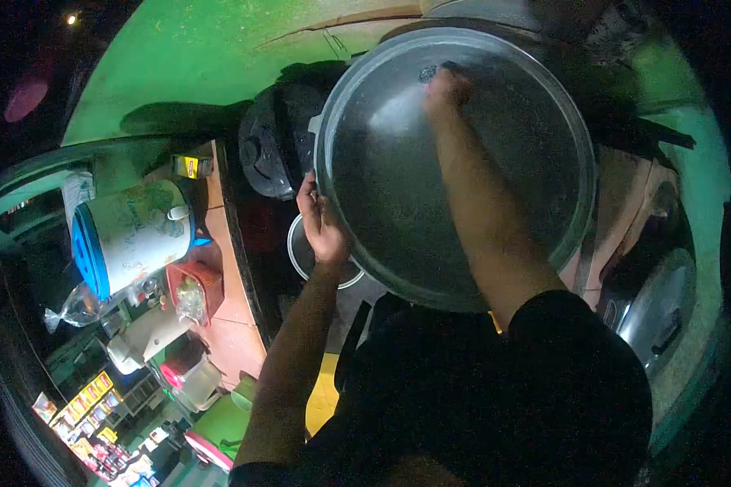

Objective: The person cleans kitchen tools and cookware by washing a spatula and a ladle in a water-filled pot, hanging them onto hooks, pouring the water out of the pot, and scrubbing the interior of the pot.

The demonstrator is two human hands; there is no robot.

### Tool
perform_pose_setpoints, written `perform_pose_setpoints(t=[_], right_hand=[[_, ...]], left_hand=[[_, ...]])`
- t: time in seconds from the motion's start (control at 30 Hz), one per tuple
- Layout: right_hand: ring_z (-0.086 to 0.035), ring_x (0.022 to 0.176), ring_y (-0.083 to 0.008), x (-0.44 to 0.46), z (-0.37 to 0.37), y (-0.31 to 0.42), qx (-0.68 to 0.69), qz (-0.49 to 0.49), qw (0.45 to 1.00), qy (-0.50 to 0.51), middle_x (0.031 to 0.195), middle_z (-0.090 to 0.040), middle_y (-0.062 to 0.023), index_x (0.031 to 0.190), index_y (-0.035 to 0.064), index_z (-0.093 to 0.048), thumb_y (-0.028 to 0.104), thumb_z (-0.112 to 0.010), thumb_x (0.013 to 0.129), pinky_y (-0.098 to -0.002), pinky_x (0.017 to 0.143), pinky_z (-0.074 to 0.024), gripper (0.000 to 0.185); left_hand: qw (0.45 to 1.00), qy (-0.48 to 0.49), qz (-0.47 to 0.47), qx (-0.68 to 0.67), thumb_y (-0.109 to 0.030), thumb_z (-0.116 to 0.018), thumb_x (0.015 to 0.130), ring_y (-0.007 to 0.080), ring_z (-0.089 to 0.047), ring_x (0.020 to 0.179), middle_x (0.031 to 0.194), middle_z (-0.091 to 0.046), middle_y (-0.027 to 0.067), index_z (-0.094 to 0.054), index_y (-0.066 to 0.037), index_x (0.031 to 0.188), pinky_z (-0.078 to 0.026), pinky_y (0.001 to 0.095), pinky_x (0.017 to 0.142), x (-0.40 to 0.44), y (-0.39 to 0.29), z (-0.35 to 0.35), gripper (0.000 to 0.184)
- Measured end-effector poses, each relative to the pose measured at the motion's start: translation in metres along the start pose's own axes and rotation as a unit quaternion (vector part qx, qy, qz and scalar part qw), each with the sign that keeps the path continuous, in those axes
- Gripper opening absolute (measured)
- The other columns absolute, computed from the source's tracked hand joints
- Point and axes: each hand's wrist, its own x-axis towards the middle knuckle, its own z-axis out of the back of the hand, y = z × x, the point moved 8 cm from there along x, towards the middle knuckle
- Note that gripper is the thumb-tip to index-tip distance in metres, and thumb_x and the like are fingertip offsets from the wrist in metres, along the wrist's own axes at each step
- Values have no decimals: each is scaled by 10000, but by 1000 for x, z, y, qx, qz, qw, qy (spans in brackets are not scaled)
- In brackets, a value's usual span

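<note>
Handling, judged by eye: the large metal vessel (390,207) should be heavy and awkward for its breadth, stiff in the wall, unlikely to break but open to dents. The inner face may be slippery if wet; wetness cannot be confirmed. Best hold — the rolled rim at two opposite sides, or the pale lug (314,125) on the left edge, which looks like a handle.

Appearance: round, wide-mouthed; interior dull grey, darker low down, with a bright patch at upper left. Rim paler than the inside.

Position: directly before the person, mouth turned toward them, upper edge near the green wall (260,57). A smaller round vessel (293,261) lies below and left, partly hidden.

Hands: right hand (448,91) inside, high on the inner face, clenched — apparently around a dark, wiry pad (428,75). Left hand (325,231) at the left rim, fingers partly extended; cannot tell whether it grips or only steadies.
</note>
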Motion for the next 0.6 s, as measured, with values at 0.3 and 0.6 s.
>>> perform_pose_setpoints(t=[0.3,0.6], right_hand=[[-648,878,-320,-229,29,-64,-598,77,691,399,939,-663,-194,1014,3,-632,78,-581,817,-443,815,-493,217],[-619,1032,-326,-222,173,78,-894,-60,310,317,1143,-599,-237,1219,8,-562,154,-479,948,-446,926,-488,320]], left_hand=[[988,15,-135,77,-142,-429,1000,175,-526,1032,1226,-502,119,-327,-15,1384,-428,321,915,6,-23,-4,417],[1000,-2,-21,-13,-99,-440,989,185,-523,1075,1229,-496,125,-367,-19,1360,-430,326,923,1,-11,-3,387]])
